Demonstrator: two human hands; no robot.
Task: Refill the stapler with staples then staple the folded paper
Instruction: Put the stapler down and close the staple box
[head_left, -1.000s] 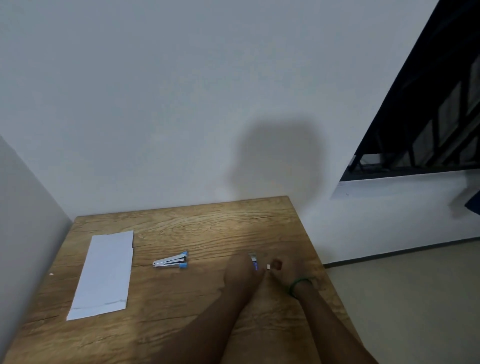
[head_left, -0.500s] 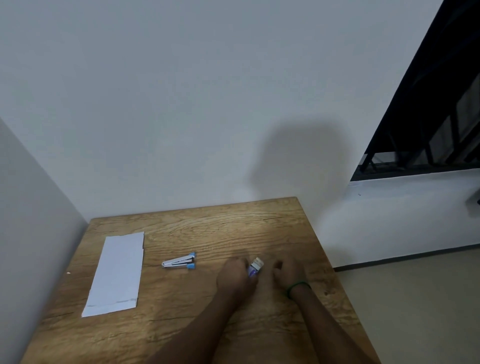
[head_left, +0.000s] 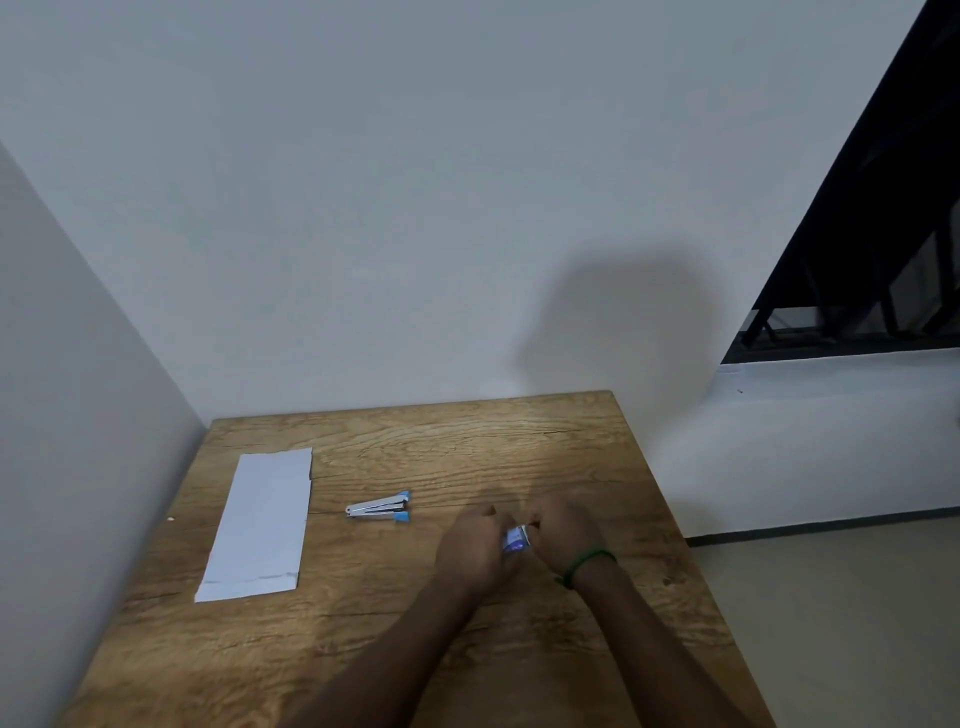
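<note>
Two bare hands close together over a wooden table, gripping a small box of staples.

Left hand (head_left: 475, 551) & right hand (head_left: 563, 530) both curl shut round a little blue-and-white staple box (head_left: 515, 539) held between them; contents too small to make out. Right wrist wears a thin green band (head_left: 587, 564). Just left of the left hand lies the stapler (head_left: 378, 508), slim silver metal w/ light-blue plastic ends, untouched. Further left, well apart, lies the folded paper (head_left: 262, 522), a flat white oblong w/ a crease near its close edge. Table (head_left: 467, 441) is rough-grained brown wood, set in a corner of plain pale walls; dark window w/ bars at right, beige floor below. Vs. half a sec ago: hands have closed in, now meeting on the box; stapler & paper lie as before.
</note>
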